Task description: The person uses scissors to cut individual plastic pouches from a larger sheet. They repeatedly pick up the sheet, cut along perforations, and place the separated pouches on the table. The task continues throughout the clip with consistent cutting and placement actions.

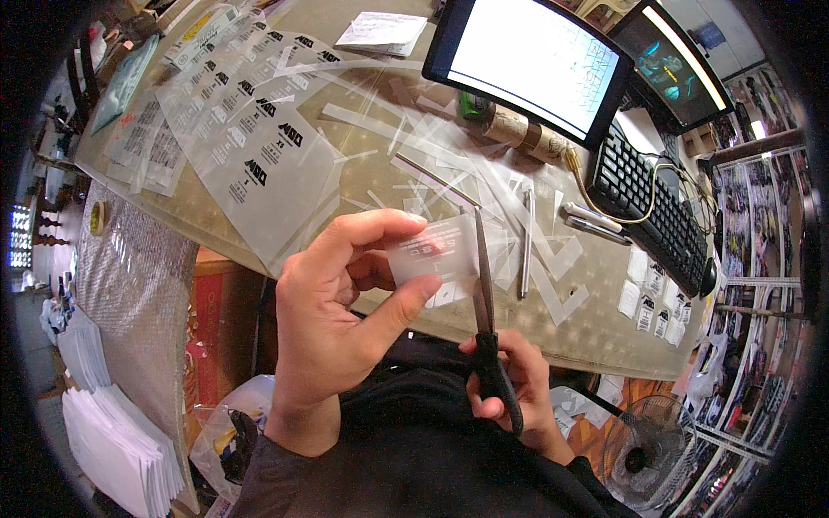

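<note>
Close work in mid-air

Left hand [332,302]: thumb and forefinger clamped on a small translucent plastic rectangle with pale print [445,252]; other fingers curled loosely behind. Right hand [521,380]: closed around the black handles of slim metal scissors [486,311], blades pointing away from the body, tips slightly apart. Hands near each other, not touching.

The rectangle is up off the bench [609,326], its right edge at the blades; cannot tell whether it lies between them. Pinch sits left of the blade line, presumably to leave that edge free and keep fingertips clear. Raised, likely, for a better view.

Beyond the hands: clear thin plastic strips [567,308] strewn about, probably offcuts. A slim silver metal rod [527,250] lies among them. Left, a large translucent sheet with black print [285,203], flat. Right, small white printed tags [663,304] grouped near the edge, perhaps set apart from the scraps. Farther off, a black keyboard [649,207] and a black-framed monitor with a white screen [527,65].
</note>
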Demonstrator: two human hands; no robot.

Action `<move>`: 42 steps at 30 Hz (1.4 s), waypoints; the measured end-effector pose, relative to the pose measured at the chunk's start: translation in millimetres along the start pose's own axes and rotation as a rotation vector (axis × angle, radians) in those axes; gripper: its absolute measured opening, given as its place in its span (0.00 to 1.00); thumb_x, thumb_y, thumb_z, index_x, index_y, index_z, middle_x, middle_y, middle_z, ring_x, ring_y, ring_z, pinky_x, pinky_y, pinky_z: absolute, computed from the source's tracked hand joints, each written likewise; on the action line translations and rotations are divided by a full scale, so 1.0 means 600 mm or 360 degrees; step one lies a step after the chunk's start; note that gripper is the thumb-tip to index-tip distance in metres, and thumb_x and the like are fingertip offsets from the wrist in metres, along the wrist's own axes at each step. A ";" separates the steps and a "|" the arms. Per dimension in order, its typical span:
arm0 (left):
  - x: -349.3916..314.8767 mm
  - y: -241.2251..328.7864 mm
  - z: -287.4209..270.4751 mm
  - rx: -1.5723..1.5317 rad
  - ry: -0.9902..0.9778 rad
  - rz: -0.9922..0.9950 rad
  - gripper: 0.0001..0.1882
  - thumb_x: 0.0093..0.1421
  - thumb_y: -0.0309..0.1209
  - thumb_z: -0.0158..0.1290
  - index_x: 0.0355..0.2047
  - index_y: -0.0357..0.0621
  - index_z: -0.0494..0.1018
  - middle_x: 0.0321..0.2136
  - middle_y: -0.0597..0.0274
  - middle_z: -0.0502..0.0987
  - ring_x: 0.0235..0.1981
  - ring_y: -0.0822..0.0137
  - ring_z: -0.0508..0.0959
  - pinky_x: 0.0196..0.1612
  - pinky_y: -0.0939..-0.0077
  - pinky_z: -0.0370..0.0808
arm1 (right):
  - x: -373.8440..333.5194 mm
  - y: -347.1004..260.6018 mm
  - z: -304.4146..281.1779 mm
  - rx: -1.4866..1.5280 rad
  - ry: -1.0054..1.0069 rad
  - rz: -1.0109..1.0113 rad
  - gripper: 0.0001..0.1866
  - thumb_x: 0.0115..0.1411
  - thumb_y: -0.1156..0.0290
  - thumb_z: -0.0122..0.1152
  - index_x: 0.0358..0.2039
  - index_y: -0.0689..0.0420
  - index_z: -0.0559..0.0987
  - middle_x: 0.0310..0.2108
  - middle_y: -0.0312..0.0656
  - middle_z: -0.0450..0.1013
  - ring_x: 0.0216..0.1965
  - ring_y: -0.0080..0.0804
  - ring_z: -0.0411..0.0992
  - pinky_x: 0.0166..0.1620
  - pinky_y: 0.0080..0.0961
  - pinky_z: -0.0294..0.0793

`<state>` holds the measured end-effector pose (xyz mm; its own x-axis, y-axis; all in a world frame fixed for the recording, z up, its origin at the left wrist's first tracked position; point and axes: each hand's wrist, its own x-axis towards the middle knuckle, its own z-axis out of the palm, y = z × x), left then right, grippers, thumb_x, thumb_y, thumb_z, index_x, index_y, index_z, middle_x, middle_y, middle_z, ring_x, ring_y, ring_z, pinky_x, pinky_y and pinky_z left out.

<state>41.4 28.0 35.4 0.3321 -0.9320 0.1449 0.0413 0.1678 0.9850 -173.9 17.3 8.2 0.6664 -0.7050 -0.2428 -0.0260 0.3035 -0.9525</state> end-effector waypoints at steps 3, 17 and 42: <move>0.003 -0.001 0.004 -0.0024 0.0033 0.0074 0.18 0.48 0.16 0.58 0.41 0.32 0.69 0.33 0.58 0.75 0.32 0.75 0.77 0.35 0.83 0.75 | 0.001 -0.002 0.000 -0.0003 -0.0014 0.0015 0.35 0.45 0.56 0.71 0.47 0.63 0.68 0.17 0.33 0.67 0.20 0.18 0.67 0.24 0.15 0.63; 0.021 -0.033 0.006 -0.0158 0.0017 -0.0112 0.20 0.49 0.16 0.56 0.44 0.34 0.67 0.36 0.59 0.74 0.35 0.76 0.74 0.38 0.84 0.72 | 0.006 0.012 -0.004 -0.0220 0.0144 -0.0012 0.31 0.47 0.68 0.70 0.50 0.60 0.67 0.21 0.31 0.69 0.21 0.16 0.67 0.24 0.14 0.65; 0.026 -0.067 0.060 -0.0467 -0.0031 -0.0433 0.05 0.56 0.20 0.50 0.32 0.38 0.66 0.34 0.59 0.72 0.34 0.74 0.75 0.36 0.82 0.76 | 0.010 0.012 -0.031 0.0085 0.0727 -0.0103 0.28 0.48 0.71 0.68 0.47 0.61 0.66 0.22 0.39 0.72 0.20 0.22 0.70 0.23 0.16 0.68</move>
<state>11.2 -4.8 1.5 0.2539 -0.9606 -0.1131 0.3938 -0.0041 0.9192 -184.1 3.5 -3.7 0.2683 -0.9301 -0.2508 0.0512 0.2737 -0.9604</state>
